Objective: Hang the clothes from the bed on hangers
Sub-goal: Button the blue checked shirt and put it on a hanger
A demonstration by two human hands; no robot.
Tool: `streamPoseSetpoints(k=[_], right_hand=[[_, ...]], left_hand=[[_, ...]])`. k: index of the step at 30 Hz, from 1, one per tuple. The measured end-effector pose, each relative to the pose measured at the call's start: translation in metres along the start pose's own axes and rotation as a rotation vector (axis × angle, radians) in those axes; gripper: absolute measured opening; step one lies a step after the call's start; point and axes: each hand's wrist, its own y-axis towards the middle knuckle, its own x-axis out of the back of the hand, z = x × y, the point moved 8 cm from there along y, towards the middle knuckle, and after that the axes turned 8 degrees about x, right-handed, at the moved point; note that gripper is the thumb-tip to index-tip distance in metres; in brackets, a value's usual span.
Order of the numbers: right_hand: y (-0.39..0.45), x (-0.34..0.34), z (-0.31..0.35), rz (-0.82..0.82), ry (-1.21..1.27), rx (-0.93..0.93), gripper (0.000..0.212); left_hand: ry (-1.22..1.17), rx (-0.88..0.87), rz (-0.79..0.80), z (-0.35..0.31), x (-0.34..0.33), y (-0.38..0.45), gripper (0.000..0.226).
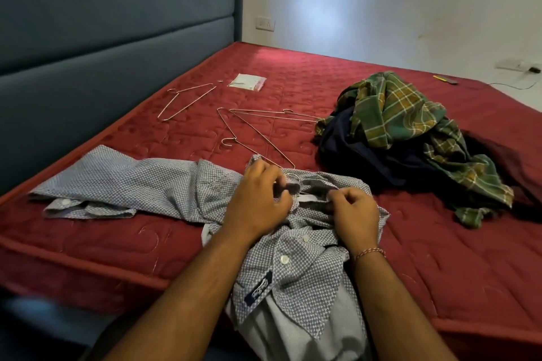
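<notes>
A blue-and-white patterned shirt (152, 182) lies across the near edge of the red mattress (293, 73), one sleeve stretched to the left. My left hand (258, 199) and my right hand (355, 211) both pinch the shirt at its collar. A thin wire hanger sits inside the collar, its hook (293, 177) showing between my hands. Three more wire hangers lie beyond: one (187, 101) at the back left, two crossed ones (255, 135) in the middle. A heap of clothes (410, 138), green plaid over dark navy, sits to the right.
A padded blue headboard (102, 23) runs along the left. A small clear packet (246, 82) lies at the far side of the mattress. A white wall with a socket (265, 23) stands behind. A cable and small items (445, 79) lie on the floor at the far right.
</notes>
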Motion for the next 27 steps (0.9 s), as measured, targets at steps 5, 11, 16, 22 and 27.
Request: streamPoseSetpoints(k=[5,11,16,22,27], right_hand=[[0.005,-0.001,-0.011,-0.023,0.305,-0.088,0.03],[0.004,-0.013,-0.006,0.078,0.343,-0.074,0.021],[0.001,-0.016,0.002,0.174,0.327,-0.027,0.031],[-0.001,-0.022,0.026,0.247,0.437,0.032,0.033],[-0.011,-0.044,0.05,0.287,0.608,0.035,0.039]], left_hand=[[0.167,0.014,0.009,0.005,-0.003,-0.01,0.02],[0.23,0.117,0.135,0.015,-0.015,-0.007,0.035],[0.185,0.193,0.195,0.017,-0.022,-0.007,0.028],[-0.033,0.19,0.021,0.013,-0.008,-0.009,0.018],[-0.192,0.07,-0.117,0.005,0.01,-0.009,0.006]])
